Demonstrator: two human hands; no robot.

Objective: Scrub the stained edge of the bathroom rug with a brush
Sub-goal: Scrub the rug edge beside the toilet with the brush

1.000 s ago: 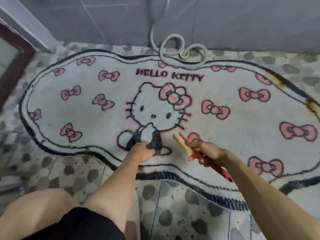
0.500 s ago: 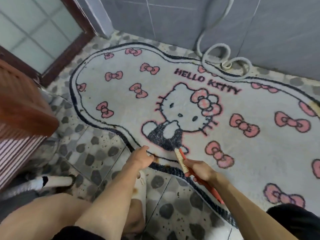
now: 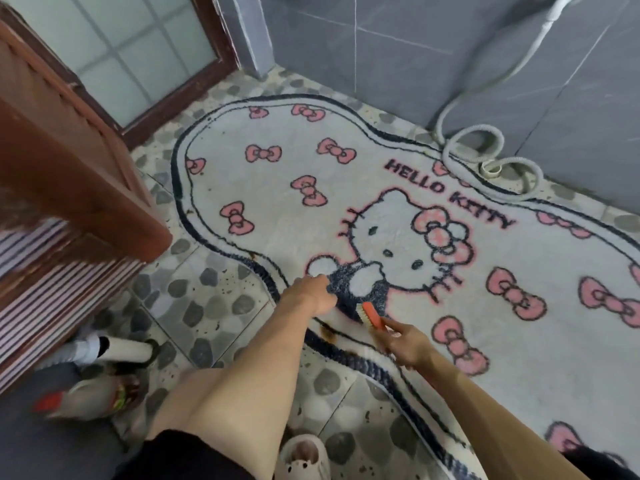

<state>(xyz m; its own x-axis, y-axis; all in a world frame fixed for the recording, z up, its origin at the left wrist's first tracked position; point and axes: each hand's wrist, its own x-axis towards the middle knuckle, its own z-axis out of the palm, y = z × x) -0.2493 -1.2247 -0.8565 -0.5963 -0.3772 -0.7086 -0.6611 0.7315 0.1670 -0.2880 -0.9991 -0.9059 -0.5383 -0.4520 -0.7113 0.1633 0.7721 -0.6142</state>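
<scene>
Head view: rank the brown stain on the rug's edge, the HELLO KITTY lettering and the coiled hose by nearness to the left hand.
From the left hand:
1. brown stain, just below it, on the near edge of the rug.
2. HELLO KITTY lettering, up and right, mid-rug.
3. coiled hose, beyond the lettering, past the far edge.

You're in a home bathroom. The cartoon-cat rug (image 3: 277, 202) lies on a pebble-patterned tiled floor (image 3: 207, 299). Beyond the rug stands a wall (image 3: 415, 81) of large grey tiles, and a pale hose (image 3: 475, 127) hangs down it and coils at the rug's far edge. Left of the rug is a wood-framed door (image 3: 138, 57) with frosted panes. A plastic slipper (image 3: 304, 459) is on your foot on the near side of the rug.
</scene>
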